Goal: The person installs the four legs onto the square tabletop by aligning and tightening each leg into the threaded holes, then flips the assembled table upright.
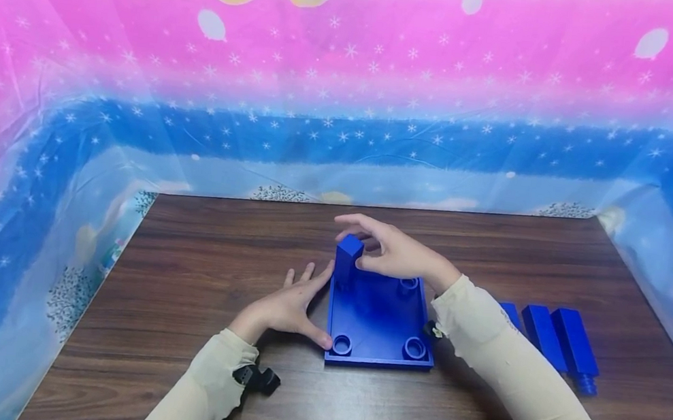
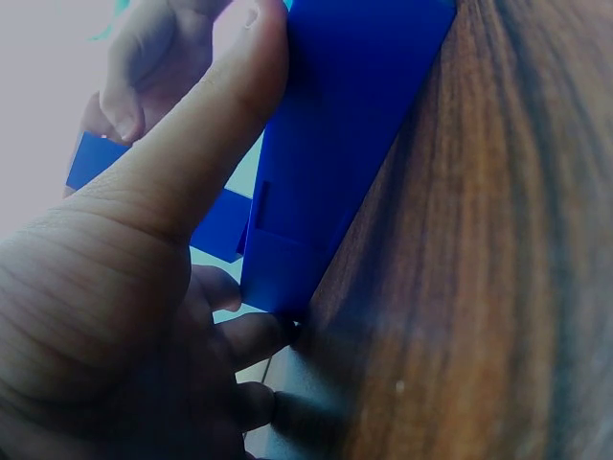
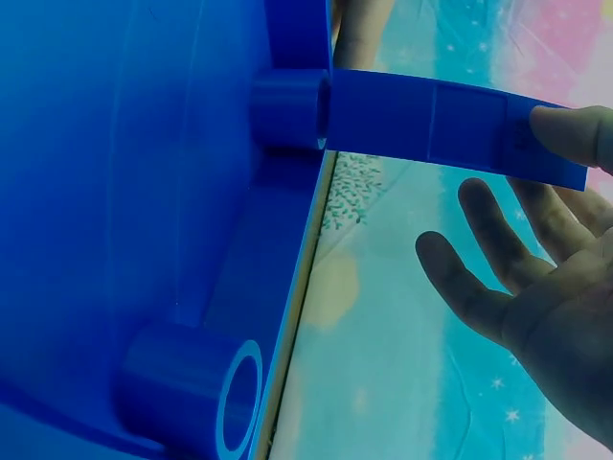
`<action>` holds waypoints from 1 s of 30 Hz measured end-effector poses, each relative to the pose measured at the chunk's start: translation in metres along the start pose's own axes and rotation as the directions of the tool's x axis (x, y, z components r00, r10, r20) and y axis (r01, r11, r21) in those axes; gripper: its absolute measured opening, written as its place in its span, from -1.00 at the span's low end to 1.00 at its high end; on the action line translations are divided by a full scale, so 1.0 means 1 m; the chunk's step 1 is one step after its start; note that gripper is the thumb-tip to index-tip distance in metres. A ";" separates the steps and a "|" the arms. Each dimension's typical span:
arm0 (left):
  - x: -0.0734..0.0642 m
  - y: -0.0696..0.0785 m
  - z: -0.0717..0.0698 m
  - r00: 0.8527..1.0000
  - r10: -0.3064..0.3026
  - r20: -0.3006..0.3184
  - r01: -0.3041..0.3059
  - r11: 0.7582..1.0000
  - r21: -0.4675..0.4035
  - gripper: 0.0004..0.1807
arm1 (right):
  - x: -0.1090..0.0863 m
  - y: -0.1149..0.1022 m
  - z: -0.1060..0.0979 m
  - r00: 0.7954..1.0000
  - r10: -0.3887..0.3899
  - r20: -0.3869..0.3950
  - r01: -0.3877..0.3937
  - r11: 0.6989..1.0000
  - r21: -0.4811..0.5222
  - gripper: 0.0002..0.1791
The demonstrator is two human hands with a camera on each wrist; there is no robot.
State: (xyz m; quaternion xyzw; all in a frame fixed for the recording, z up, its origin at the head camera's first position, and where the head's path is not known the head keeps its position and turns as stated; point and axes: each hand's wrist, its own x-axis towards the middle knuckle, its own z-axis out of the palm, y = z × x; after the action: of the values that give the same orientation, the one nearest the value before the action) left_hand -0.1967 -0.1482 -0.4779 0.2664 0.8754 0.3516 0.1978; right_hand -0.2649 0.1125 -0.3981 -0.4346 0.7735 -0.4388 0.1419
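A shallow square blue tray [image 1: 377, 317] with raised edges and round sockets at its corners lies on the table. At its far left corner a square blue peg [image 1: 348, 259] stands upright on a socket. My right hand [image 1: 402, 251] pinches the peg near its top, thumb [image 3: 570, 134] on one face and fingers behind; the other fingers spread free. Along the tray's left side lies my left hand [image 1: 283, 307], fingers spread and mostly straight. Its thumb touches the near left corner, and its fingertips reach the far left corner beside the peg.
Several similar blue pegs [image 1: 572, 337] lie on the wooden table [image 1: 197, 250] to the right, one partly behind my right sleeve [image 1: 506, 351]. The nearest shows a threaded end [image 1: 586, 383]. A patterned cloth [image 1: 348, 102] hangs around the table's back and sides.
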 end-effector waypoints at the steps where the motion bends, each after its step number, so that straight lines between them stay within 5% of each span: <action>1: 0.000 0.001 0.000 1.000 -0.001 0.004 0.001 1.000 0.001 0.65 | 0.000 0.000 0.000 1.000 0.004 0.001 -0.004 1.000 0.001 -0.18; 12: 0.001 0.004 -0.001 0.999 -0.047 0.022 0.046 0.998 0.042 0.65 | -0.001 -0.001 0.001 0.997 0.072 -0.021 -0.072 0.997 -0.014 -0.18; 18: 0.002 -0.005 0.003 1.000 -0.025 -0.002 0.025 1.000 0.014 0.70 | -0.003 -0.003 0.005 0.996 0.062 -0.062 -0.065 0.997 -0.042 -0.19; 30: -0.002 0.007 -0.003 0.999 -0.036 0.028 0.035 0.999 0.021 0.64 | -0.002 -0.008 0.009 0.993 0.028 -0.118 -0.048 0.985 -0.167 -0.18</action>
State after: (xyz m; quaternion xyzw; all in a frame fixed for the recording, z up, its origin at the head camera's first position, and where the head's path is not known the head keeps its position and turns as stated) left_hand -0.1944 -0.1465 -0.4704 0.2577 0.8806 0.3353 0.2136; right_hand -0.2537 0.1074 -0.3972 -0.4042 0.8232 -0.3928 0.0680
